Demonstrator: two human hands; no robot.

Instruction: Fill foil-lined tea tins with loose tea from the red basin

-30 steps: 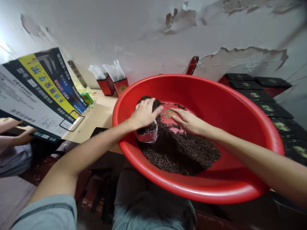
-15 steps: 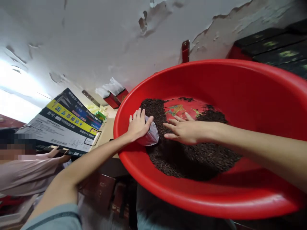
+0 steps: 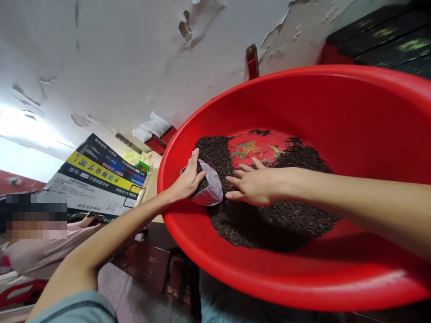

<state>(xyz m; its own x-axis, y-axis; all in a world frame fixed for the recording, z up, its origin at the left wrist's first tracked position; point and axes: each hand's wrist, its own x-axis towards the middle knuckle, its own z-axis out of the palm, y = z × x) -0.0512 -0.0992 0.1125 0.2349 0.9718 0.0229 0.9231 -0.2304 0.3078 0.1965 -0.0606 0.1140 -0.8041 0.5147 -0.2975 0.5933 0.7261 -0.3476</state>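
A big red basin (image 3: pixel 363 116) holds dark, loose, leaf-like material (image 3: pixel 303 220) spread over its patterned bottom. Against the basin's left wall leans a clear plastic bag (image 3: pixel 213 186) with some of the dark material inside its mouth. My left hand (image 3: pixel 188 179) rests on the bag's mouth, thumb apart from the other fingers, not gripping it. Right of the bag, my right hand (image 3: pixel 254 183) is palm down just over the dark material, fingers spread, with nothing seen in it. Its palm side is hidden.
At the left, a person in a pink top (image 3: pixel 50 251) is beside a large printed cardboard box (image 3: pixel 97 179). Small red boxes with clear plastic bags (image 3: pixel 153 125) stand beyond the basin's left rim. Dark stacked boxes (image 3: pixel 387 40) are at the upper right.
My left hand has shifted left and tilted up on the bag, uncovering its mouth and the dark material inside. My right hand has moved slightly left. The view has shifted a little.
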